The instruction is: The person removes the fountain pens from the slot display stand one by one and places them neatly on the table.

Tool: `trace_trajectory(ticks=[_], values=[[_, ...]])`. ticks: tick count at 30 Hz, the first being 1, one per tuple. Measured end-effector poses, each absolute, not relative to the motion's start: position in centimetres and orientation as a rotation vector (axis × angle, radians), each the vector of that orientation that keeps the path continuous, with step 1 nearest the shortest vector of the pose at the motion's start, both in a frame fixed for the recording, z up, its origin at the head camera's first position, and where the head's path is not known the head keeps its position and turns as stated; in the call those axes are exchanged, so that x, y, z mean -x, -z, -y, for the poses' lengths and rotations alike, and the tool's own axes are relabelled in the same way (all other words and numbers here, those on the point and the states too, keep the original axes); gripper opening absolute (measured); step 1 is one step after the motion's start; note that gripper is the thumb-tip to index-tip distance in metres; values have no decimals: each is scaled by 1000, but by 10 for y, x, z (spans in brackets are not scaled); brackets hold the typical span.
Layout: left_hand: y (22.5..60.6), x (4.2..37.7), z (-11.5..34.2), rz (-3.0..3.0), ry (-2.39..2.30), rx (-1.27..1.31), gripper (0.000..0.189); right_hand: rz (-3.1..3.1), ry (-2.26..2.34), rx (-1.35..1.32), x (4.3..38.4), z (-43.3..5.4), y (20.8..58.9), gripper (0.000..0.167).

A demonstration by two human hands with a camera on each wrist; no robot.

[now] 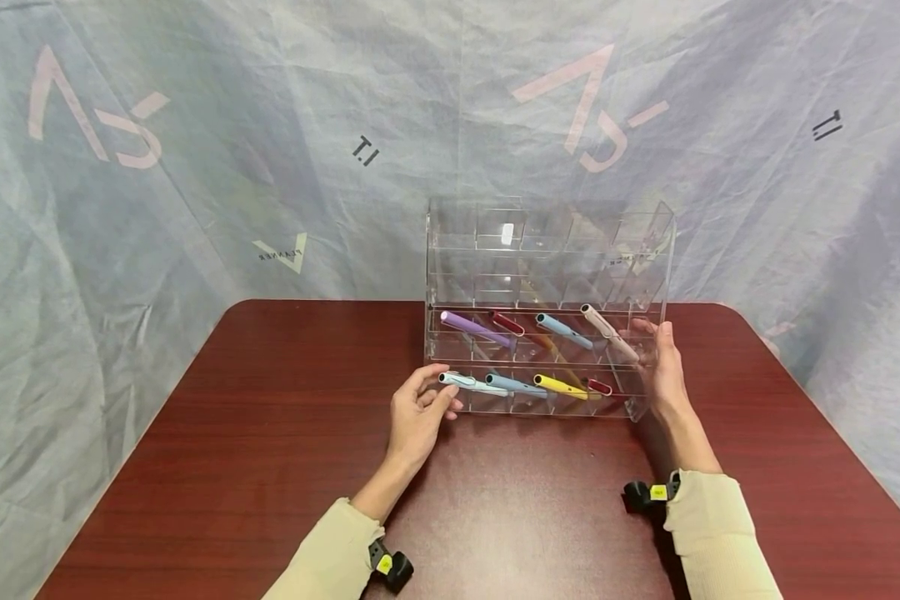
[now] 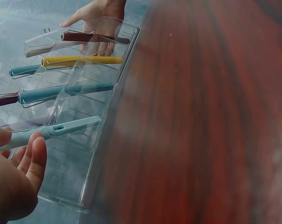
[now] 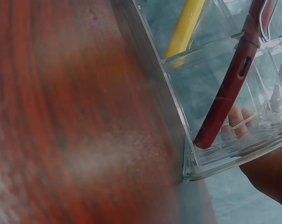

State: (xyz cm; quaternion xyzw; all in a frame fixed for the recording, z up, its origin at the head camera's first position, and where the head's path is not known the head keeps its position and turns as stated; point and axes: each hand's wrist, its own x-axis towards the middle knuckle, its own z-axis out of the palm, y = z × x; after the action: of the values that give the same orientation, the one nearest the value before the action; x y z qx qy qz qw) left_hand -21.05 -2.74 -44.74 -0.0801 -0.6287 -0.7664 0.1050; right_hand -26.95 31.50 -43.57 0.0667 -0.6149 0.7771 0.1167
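Observation:
A clear acrylic pen holder point(image 1: 430, 283) with stepped compartments stands toward the back of the table. My left hand point(image 1: 417, 412) is at its lower left, pinching a pale blue pen point(image 2: 75, 127) near the cap end; the pen's lower part lies in the bottom-row compartment. My right hand point(image 1: 666, 371) grips the holder's right side, and its fingertips point(image 3: 237, 122) show through the clear plastic. Beside the pale blue pen in the bottom row are a blue pen point(image 1: 516, 385), a yellow pen point(image 1: 562, 387) and a dark red pen point(image 3: 224, 95).
The row above holds a purple pen point(image 1: 476, 328), another dark red pen point(image 1: 507, 323), another blue pen point(image 1: 564, 330) and a pale pinkish pen point(image 1: 609, 332). A reddish-brown table point(image 1: 270, 450) lies beneath, with a grey printed cloth point(image 1: 307, 100) hanging behind.

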Motion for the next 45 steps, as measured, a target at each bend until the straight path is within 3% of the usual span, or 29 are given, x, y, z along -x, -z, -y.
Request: trace_trajectory(ticks=[20, 45], values=[[453, 215, 13, 1821, 2365, 246, 32, 1853, -2199, -116, 271, -314, 437, 50], [445, 212, 22, 1750, 2425, 220, 23, 1758, -2242, -217, 270, -314, 439, 47]])
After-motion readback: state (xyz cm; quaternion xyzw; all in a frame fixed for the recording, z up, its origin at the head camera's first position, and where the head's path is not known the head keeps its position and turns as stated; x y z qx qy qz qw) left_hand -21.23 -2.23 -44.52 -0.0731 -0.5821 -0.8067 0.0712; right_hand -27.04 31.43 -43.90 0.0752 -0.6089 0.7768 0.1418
